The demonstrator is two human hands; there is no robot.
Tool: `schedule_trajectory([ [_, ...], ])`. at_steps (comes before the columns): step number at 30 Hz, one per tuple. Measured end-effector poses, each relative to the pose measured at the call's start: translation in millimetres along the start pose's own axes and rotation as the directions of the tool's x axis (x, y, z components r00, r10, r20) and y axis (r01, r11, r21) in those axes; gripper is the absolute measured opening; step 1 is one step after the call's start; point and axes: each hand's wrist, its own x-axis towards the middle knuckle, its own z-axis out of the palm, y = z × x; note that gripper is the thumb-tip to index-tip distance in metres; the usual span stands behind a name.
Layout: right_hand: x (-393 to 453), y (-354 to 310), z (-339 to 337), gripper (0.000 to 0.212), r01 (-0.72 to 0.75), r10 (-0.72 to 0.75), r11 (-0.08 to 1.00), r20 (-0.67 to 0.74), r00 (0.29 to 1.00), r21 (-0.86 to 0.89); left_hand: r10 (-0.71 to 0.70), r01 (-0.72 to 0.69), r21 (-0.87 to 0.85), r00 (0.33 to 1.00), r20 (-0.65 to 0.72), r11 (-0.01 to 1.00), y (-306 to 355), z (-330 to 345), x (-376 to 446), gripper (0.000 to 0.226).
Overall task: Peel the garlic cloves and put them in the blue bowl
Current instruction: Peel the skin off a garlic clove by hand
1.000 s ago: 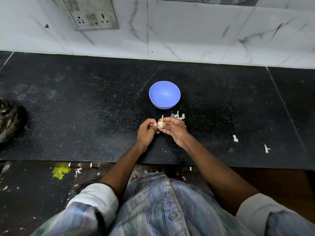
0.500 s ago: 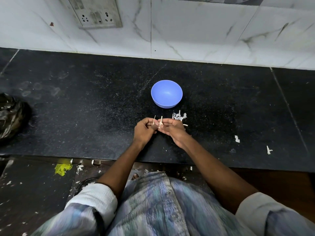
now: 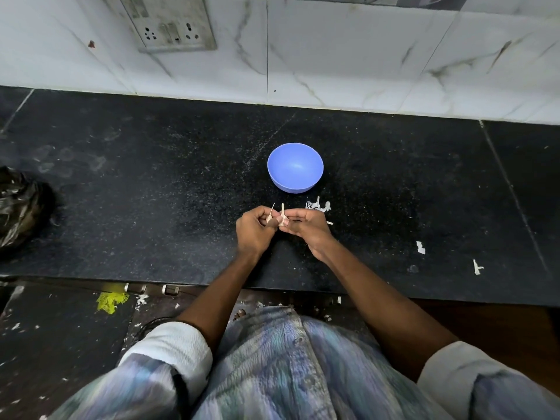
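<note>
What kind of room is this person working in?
Most likely a home kitchen: a black stone counter runs below a marble-tiled wall with a socket, and a blue bowl stands by garlic peels.

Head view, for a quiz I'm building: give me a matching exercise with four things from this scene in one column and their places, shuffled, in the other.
Things:
1. blue bowl
2. garlic clove
3. black plastic bag
4. wall socket

Places:
A. far left of the counter
B. pinched between both hands
C. on the tiled wall
D. on the counter beyond the hands

Pairs: 1-D, 2-B, 3-A, 4-C
</note>
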Motion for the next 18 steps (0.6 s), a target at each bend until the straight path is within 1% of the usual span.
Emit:
schedule_trajectory([
  [4, 0.6, 0.0, -2.2, 0.027, -0.004, 0.004, 1.0, -0.017, 1.0, -0.002, 0.044, -0.046, 0.073, 0.998, 0.041, 0.996, -2.3, 1.4, 5.0, 0.011],
  [7, 0.1, -0.1, -1.8, 0.022, -0.005, 0.005, 1.0, -0.008, 1.0, -0.02, 0.069, -0.083, 0.156, 0.993, 0.091, 0.984, -5.4, 5.3, 6.1, 0.017],
  [9, 2.1, -1.1, -2.1, 0.019, -0.018, 0.018, 1.0, -0.021, 1.0, 0.001, 0.054, -0.069, 0.146, 0.993, 0.109, 0.987, -8.9, 9.0, 5.3, 0.019],
  [10, 3.7, -2.3, -2.9, 0.019, -0.035, 0.035, 0.999, -0.034, 0.999, 0.019, 0.029, -0.04, 0.097, 0.994, 0.109, 0.994, -11.5, 11.1, 5.0, 0.019],
  [12, 6.8, -5.1, -4.5, 0.025, -0.076, 0.08, 0.995, -0.041, 0.996, 0.071, -0.078, 0.088, -0.106, 0.992, 0.095, 0.99, -13.0, 14.4, 3.0, 0.017],
  [14, 9.0, -8.0, -5.1, 0.03, -0.11, 0.118, 0.982, -0.04, 0.992, 0.152, -0.213, 0.23, -0.323, 0.973, 0.087, 0.918, -10.5, 16.4, 2.7, 0.018],
  [15, 9.5, -8.5, -5.1, 0.032, -0.119, 0.13, 0.974, -0.04, 0.991, 0.194, -0.264, 0.278, -0.393, 0.96, 0.09, 0.877, -8.9, 16.5, 3.4, 0.018],
  [17, 9.4, -8.4, -4.2, 0.034, -0.124, 0.134, 0.967, -0.029, 0.991, 0.221, -0.312, 0.325, -0.453, 0.944, 0.105, 0.83, -5.1, 13.7, 4.2, 0.018],
  [18, 9.1, -7.4, -4.0, 0.034, -0.122, 0.128, 0.973, -0.017, 0.992, 0.195, -0.317, 0.337, -0.458, 0.941, 0.121, 0.823, -4.5, 11.8, 4.4, 0.018],
])
